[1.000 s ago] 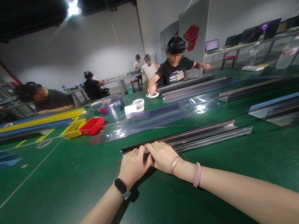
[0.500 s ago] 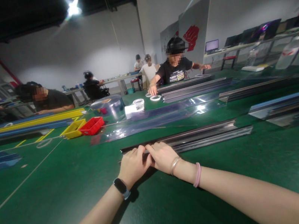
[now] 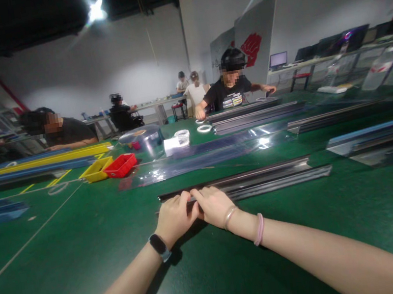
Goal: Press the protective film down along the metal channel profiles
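Note:
A long dark metal channel profile lies on the green table in front of me. My left hand, with a watch on its wrist, is closed over the profile near its left end. Right beside it, my right hand is closed on the same profile, thumbs and forefingers of the two hands nearly meeting. The fingertips are bent over the profile and partly hidden. The profile's right part extends uncovered past my right hand.
Clear plastic strips lie beyond the profile. Further back are a red bin, a yellow bin and white tape rolls. More profiles lie at the right. A co-worker in a black shirt works across the table.
My hands and the profile stay in place. The co-worker across the table has shifted both hands slightly.

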### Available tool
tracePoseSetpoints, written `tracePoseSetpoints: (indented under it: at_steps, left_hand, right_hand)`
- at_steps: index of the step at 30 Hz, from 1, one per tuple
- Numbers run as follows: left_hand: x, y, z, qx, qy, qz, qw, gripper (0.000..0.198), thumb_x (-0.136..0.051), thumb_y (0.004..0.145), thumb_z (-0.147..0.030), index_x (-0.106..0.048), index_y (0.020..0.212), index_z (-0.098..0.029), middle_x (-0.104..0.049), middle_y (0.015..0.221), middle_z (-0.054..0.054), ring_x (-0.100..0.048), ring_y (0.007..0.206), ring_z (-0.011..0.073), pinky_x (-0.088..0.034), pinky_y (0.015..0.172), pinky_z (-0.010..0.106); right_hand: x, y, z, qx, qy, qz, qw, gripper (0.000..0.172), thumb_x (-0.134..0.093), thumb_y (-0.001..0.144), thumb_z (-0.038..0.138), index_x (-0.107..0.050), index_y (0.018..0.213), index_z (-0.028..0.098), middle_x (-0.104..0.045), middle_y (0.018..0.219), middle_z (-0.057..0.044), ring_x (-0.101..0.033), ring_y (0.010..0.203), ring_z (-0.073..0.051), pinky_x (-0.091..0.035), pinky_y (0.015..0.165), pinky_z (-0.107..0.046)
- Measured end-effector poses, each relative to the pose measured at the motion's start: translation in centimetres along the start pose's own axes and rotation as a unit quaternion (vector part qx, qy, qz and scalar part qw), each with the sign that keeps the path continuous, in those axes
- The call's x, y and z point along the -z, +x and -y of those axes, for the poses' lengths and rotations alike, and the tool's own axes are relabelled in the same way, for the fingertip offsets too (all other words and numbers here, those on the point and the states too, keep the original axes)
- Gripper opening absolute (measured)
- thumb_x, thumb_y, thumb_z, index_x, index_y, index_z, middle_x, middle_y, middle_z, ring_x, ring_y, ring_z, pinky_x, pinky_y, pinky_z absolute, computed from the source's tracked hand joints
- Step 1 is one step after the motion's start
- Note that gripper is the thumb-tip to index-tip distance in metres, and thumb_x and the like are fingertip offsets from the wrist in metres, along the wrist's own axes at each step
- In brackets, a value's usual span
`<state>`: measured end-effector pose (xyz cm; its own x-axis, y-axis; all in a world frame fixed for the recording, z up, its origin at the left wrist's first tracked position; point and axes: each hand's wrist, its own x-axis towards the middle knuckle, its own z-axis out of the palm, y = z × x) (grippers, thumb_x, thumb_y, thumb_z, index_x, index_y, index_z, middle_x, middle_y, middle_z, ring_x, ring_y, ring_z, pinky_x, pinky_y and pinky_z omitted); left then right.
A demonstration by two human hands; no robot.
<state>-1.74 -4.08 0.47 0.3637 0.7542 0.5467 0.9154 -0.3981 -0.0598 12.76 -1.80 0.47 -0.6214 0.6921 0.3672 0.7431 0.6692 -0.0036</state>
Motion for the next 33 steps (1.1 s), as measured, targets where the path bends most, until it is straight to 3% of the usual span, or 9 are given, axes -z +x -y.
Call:
tracePoseSetpoints:
  at_steps: [10,18,25,33]
  left_hand:
    - [-0.04,-0.06,0.10,-0.007,-0.008,-0.001,1.000,0.017,-0.038,0.079,-0.032,-0.048,0.078,-0.018,-0.056,0.065,0.003,-0.053,0.064,0.0150,-0.038,0.059,0.026]
    - [-0.17,-0.04,0.12,-0.011,0.003,-0.001,1.000,0.016,-0.038,0.079,-0.030,-0.048,0.076,-0.018,-0.054,0.061,0.001,-0.051,0.058,0.0140,-0.036,0.057,0.026]
    - [0.00,-0.01,0.00,-0.018,0.002,0.001,1.000,0.015,-0.038,0.079,-0.029,-0.048,0.080,-0.018,-0.055,0.065,0.003,-0.053,0.063,0.0148,-0.037,0.059,0.026]
    - [-0.19,0.08,0.01,-0.022,0.016,0.014,1.000,0.017,-0.038,0.079,-0.032,-0.047,0.079,-0.018,-0.055,0.062,0.002,-0.051,0.058,0.0149,-0.035,0.054,0.026]
  right_hand:
    - [-0.09,0.03,-0.10,0.001,0.004,-0.003,1.000,0.022,-0.044,0.074,0.026,-0.043,0.094,0.016,-0.053,0.076,-0.005,-0.047,0.074,-0.019,-0.031,0.069,-0.032]
    - [0.15,-0.11,0.11,-0.015,0.022,-0.023,0.999,0.034,-0.046,0.073,0.028,-0.037,0.104,0.015,-0.053,0.084,-0.007,-0.046,0.082,-0.019,-0.030,0.073,-0.030]
    - [-0.01,-0.04,0.03,-0.015,0.012,-0.002,1.000,0.030,-0.047,0.071,0.022,-0.040,0.099,0.016,-0.054,0.077,-0.005,-0.049,0.075,-0.018,-0.031,0.071,-0.030]
    - [-0.15,-0.03,0.01,-0.014,0.014,-0.027,0.999,0.034,-0.047,0.069,0.019,-0.039,0.101,0.016,-0.054,0.082,-0.006,-0.048,0.080,-0.019,-0.033,0.073,-0.031]
